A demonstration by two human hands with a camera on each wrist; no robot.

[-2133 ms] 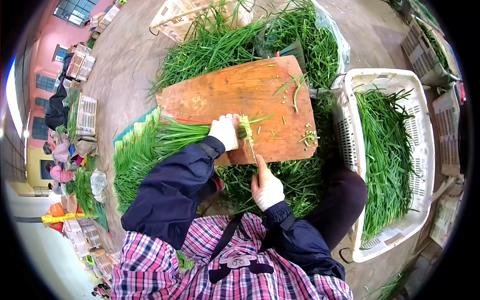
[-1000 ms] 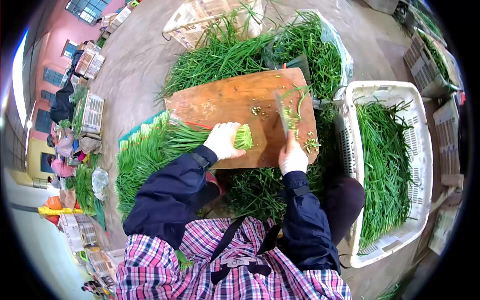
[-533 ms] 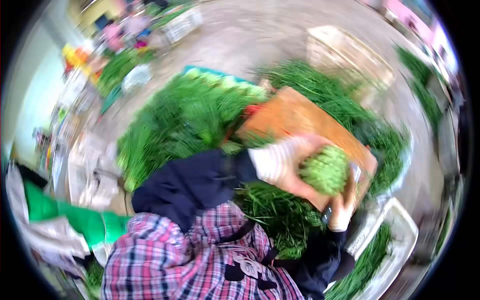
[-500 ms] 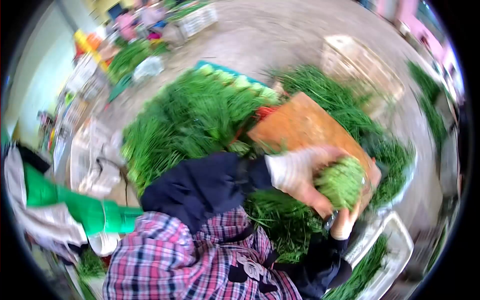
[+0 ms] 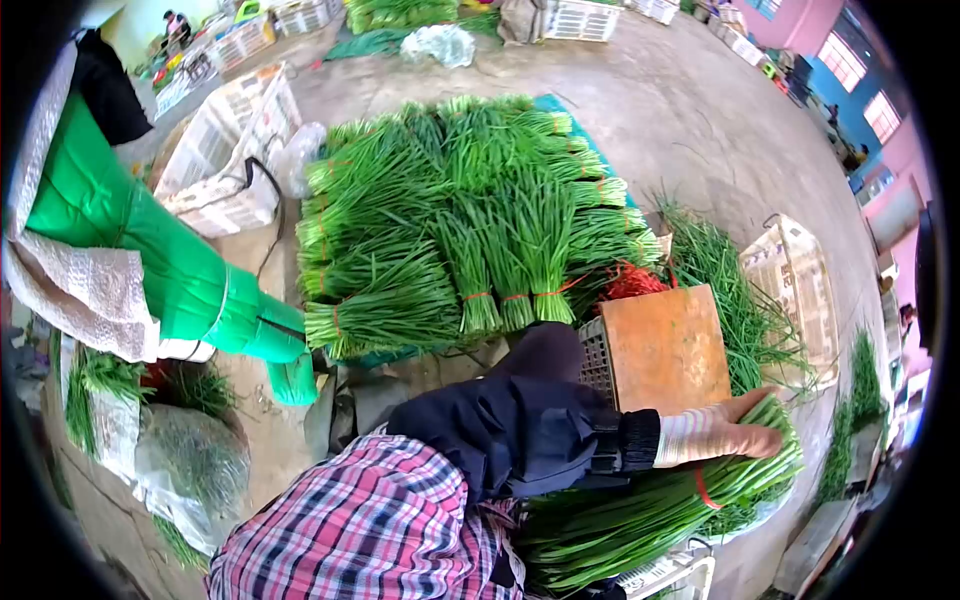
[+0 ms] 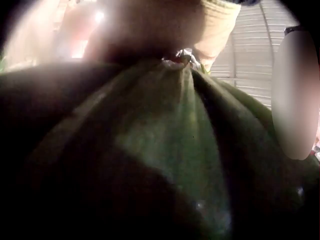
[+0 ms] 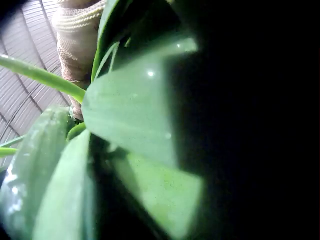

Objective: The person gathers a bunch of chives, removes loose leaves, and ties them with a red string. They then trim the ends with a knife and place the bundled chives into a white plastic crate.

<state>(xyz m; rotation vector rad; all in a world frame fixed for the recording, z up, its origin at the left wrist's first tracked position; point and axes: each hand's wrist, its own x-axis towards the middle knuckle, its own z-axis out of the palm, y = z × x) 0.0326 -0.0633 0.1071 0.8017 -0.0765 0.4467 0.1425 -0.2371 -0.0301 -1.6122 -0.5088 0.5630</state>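
Gripping a leafy bundle (image 5: 625,522); red-banded

Your bundle (image 5: 630,530): long, narrow green leaves, red band (image 5: 705,488) around the paler stem end; slanted, stems to upper right, beside your wooden board (image 5: 668,350).

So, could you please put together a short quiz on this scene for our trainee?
1. Where does the left hand grip the bundle? a) near the leafy tips; b) near the pale end; c) nowhere.
2. True or false: the loose ties lie beside the wooden board.
3. Fill in: the band around the gripped bundle is ____.

Key: 1 b; 2 true; 3 red.
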